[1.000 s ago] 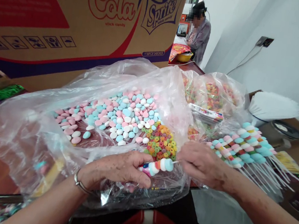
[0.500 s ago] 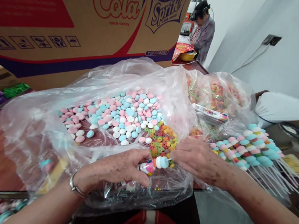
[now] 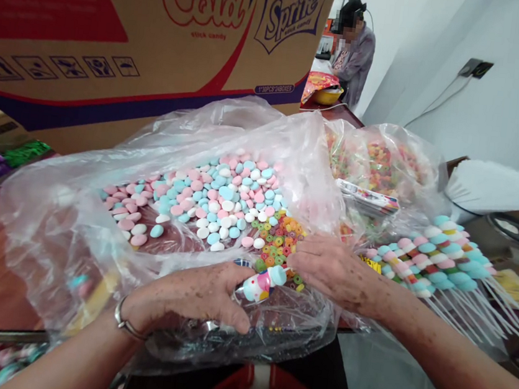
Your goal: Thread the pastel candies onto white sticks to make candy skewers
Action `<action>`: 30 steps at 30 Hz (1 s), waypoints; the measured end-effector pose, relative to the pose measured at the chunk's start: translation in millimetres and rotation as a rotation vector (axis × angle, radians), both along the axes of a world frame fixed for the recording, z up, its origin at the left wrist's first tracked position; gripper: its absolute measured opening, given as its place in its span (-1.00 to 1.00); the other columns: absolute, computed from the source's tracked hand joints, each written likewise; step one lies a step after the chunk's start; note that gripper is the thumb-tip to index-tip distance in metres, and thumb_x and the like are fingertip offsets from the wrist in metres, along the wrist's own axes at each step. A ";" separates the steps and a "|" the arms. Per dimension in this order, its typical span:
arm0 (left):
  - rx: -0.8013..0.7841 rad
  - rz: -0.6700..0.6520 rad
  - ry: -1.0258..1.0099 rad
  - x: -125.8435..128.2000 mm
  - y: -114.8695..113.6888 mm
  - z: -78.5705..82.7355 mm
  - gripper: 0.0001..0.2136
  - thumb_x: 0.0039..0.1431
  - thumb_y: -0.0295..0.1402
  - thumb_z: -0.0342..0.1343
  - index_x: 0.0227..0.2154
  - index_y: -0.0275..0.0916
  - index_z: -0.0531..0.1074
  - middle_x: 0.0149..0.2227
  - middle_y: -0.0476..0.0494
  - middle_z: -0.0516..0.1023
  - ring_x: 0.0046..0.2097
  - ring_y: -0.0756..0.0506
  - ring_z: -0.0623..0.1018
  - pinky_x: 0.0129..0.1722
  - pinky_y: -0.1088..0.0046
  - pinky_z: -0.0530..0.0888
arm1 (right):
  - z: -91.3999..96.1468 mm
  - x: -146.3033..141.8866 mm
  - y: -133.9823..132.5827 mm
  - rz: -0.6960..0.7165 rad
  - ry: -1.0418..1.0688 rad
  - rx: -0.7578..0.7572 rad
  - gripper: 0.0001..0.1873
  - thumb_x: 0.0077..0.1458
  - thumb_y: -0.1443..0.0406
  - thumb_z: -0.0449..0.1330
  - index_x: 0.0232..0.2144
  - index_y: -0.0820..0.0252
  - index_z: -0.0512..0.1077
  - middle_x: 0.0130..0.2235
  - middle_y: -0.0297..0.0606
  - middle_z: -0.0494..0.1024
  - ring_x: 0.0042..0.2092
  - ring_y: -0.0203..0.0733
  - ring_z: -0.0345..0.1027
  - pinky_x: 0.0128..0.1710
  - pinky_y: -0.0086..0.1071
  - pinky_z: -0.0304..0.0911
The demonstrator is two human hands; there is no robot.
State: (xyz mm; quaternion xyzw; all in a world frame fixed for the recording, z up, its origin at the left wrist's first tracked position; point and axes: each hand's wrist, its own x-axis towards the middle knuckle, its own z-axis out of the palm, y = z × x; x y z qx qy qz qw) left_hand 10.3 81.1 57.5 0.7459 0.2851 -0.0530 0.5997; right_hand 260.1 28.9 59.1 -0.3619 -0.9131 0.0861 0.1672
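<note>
My left hand (image 3: 201,294) is curled around a printed candy wrapper (image 3: 256,286), its thumb held off to the side and the lower fingers hidden. A pale blue candy (image 3: 278,276) sticks out of the wrapper's right end. There, the fingertips of my right hand (image 3: 330,268) pinch the thin white stick of this candy skewer, of which only a short bit shows. Just behind the hands lie ring-shaped gummies (image 3: 277,240) and a spread of pink, blue and white candies (image 3: 221,199), on clear plastic sheeting (image 3: 76,198).
Finished-looking candy skewers (image 3: 440,255) are piled on the right, sticks toward me. Behind them stand a bundle of white sticks (image 3: 495,184) and bags of gummies (image 3: 378,161). Flat printed wrappers (image 3: 366,197) lie on the bags. A large carton (image 3: 186,55) blocks the back; another person (image 3: 357,56) works beyond.
The wrapper now covers more of the skewer; an orange ring and a white candy that showed are now inside it. My left thumb has moved off the wrapper, and my right hand has shifted slightly left.
</note>
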 end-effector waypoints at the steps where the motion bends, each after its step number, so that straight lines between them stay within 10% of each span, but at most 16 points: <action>1: -0.029 0.005 0.023 -2.5 0.1 -1.1 -0.65 -0.10 -0.18 0.33 -0.24 -0.21 0.50 -0.31 0.01 0.51 -0.28 -0.10 0.45 -0.34 0.49 0.37 | 0.7 0.8 0.8 0.011 0.000 0.002 -0.68 0.31 0.37 -0.08 -0.42 0.23 0.39 -0.41 -0.24 0.43 -0.34 -0.22 0.20 -0.32 -0.36 0.07; 8: -0.427 0.068 0.035 -0.6 -2.2 -17.2 -0.58 -0.14 -0.22 0.38 -0.21 -0.23 0.42 -0.50 0.09 0.40 -0.56 0.06 0.31 -0.64 0.58 0.26 | -9.0 -8.7 -2.0 0.056 0.048 0.061 -0.67 0.33 0.37 -0.09 -0.38 0.25 0.41 -0.43 -0.26 0.40 -0.36 -0.24 0.17 -0.31 -0.35 0.06; 18: -0.449 -0.121 0.173 -1.6 5.3 -13.6 -0.65 -0.25 -0.22 0.42 -0.45 -0.23 0.40 -0.62 0.09 0.41 -0.65 0.05 0.31 -0.71 0.58 0.29 | -4.1 1.4 -0.1 0.093 0.072 0.085 -0.65 0.33 0.36 -0.12 -0.33 0.26 0.44 -0.45 -0.26 0.40 -0.36 -0.22 0.16 -0.32 -0.35 0.06; 30: -0.539 0.043 -0.035 0.6 4.6 -30.3 -0.57 -0.20 -0.32 0.43 -0.22 -0.23 0.45 -0.48 0.08 0.48 -0.54 0.07 0.37 -0.61 0.62 0.32 | -6.7 1.1 0.7 0.076 0.066 -0.039 -0.65 0.34 0.34 -0.12 -0.38 0.23 0.41 -0.41 -0.26 0.43 -0.34 -0.24 0.21 -0.28 -0.36 0.12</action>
